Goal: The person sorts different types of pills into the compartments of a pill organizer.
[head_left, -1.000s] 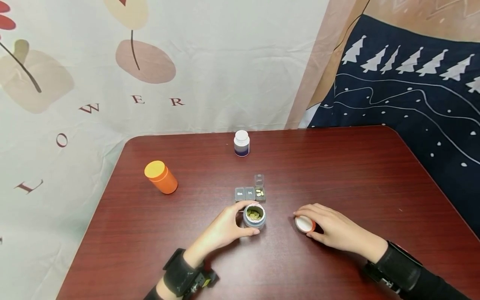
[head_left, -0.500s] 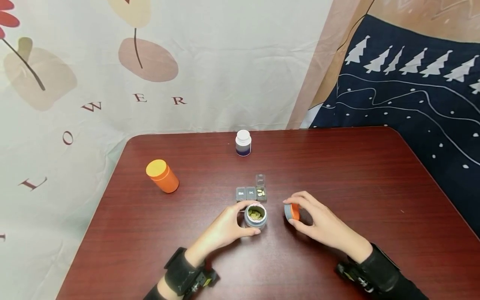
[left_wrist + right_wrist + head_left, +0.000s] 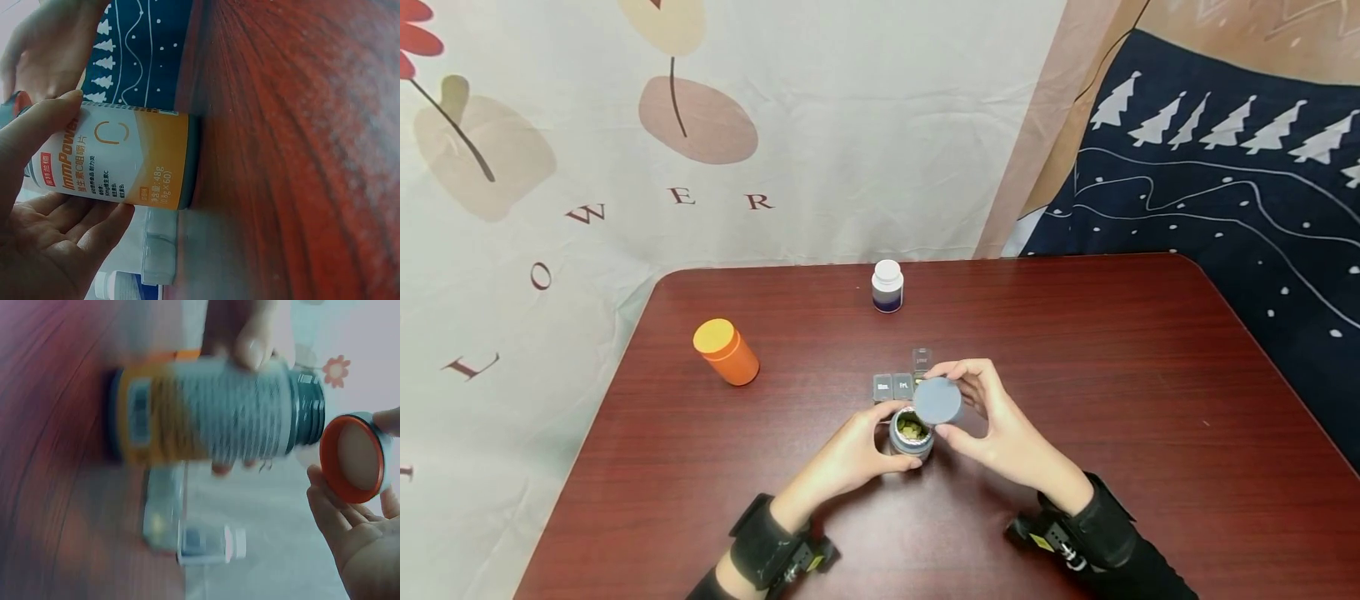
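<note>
Head: the left hand (image 3: 850,454) curls round an uncapped tablet bottle (image 3: 912,446) on the table (image 3: 1120,358), near a pill box (image 3: 892,387) with 1 lid (image 3: 922,359) raised; the right hand (image 3: 1006,440) pinches a grey cap (image 3: 937,401). Left wrist: thumb and fingers (image 3: 94,234) grip the upright bottle. Right wrist: the cap's orange inside faces its mouth.

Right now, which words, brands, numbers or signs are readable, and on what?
"ImmPower": held bottle
"C": held bottle
"维生素C咀嚼片": held bottle
"48g (0.8g×60)": held bottle
"L O W E R": wall cloth
Too small or blurred: held bottle's remaining print, pill organizer lids, white bottle.
</note>
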Demonstrator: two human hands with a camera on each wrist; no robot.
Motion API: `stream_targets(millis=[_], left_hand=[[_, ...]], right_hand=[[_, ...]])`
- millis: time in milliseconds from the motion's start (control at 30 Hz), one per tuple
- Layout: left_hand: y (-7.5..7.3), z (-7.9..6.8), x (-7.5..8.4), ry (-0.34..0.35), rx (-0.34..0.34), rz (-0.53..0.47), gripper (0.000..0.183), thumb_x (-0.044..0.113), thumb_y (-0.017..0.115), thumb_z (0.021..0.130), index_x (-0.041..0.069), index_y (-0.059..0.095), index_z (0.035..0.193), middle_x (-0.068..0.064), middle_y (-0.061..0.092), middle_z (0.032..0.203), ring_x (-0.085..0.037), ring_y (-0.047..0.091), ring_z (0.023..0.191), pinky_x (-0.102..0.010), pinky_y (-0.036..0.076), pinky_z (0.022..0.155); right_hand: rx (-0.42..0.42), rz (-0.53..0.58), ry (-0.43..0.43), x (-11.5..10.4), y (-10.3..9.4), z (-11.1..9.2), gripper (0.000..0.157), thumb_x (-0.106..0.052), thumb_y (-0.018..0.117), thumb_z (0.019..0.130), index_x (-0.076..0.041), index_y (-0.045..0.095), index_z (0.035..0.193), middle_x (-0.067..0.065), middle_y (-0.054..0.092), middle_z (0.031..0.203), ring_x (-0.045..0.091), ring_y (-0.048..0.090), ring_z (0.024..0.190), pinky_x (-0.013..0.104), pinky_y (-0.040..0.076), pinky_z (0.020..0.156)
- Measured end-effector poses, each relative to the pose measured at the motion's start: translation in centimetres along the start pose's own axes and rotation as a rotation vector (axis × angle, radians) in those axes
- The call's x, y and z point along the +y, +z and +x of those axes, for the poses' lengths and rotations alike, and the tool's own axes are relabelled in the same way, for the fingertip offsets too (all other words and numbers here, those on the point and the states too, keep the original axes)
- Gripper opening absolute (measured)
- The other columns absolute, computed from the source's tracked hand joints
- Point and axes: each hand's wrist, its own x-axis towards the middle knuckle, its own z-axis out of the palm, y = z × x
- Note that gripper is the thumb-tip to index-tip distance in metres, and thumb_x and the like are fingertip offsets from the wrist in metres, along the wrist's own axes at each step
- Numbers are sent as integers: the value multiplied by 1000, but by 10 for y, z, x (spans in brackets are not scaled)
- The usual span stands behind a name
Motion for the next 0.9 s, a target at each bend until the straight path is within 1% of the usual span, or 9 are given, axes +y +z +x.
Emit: stream_targets(millis=[67,167,267,467,533,700,800,900], left_hand=[[0,0,0,-2,1,11,64,15,86,77,0,57,132,-9,65,124,-21,59,116,-44,44,102],[0,0,0,-11,-1,9,62,17,86,78,1,58,131,-6,66,122,-19,59,114,-43,44,102],[0,-1,0,-12,-1,6,61,18,86,78,1,59,130,-5,66,120,-19,59,113,-42,45,101],[0,-1,-1,-7,3,15,62,18,86,77,3,59,131,-4,66,123,-18,59,115,-40,44,103],[-1,-1,-1,-8,1,25,63,18,86,77,4,59,132,-3,65,124,-17,58,116,-40,43,104],[-1,-1,-1,-14,-9,39,65,18,85,79,5,57,135,-1,65,126,-15,57,118,-39,43,104],[-1,-2,-2,-8,-7,35,64,19,85,79,5,57,134,-2,65,125,-16,57,117,-40,43,104],[-1,-2,-3,-2,-4,31,60,18,84,79,4,58,132,-3,66,122,-17,59,115,-41,44,102]], right_hand=[[-25,42,-14,0,5,2,53,12,70,84,1,35,120,17,49,131,23,50,123,29,40,106],[-52,44,-26,1,11,4,52,9,74,82,-1,39,119,13,51,129,24,51,121,31,39,108],[-69,-2,-13,3,15,3,52,5,78,81,-5,45,119,8,54,129,22,51,122,31,38,109],[-92,-71,-17,7,14,2,54,4,79,80,-9,49,123,5,55,131,21,52,124,31,39,108],[-102,-94,-16,7,14,1,56,3,79,81,-10,49,127,6,55,133,22,51,126,32,39,108],[-135,-186,34,5,15,0,63,-6,78,85,-17,48,139,1,55,138,19,50,129,36,40,107],[-131,-251,58,3,17,-1,66,-8,80,84,-19,48,140,-3,55,138,17,50,129,38,41,106],[-98,-322,55,0,21,-1,66,-10,83,81,-17,50,137,-4,56,134,15,53,125,38,43,104]])
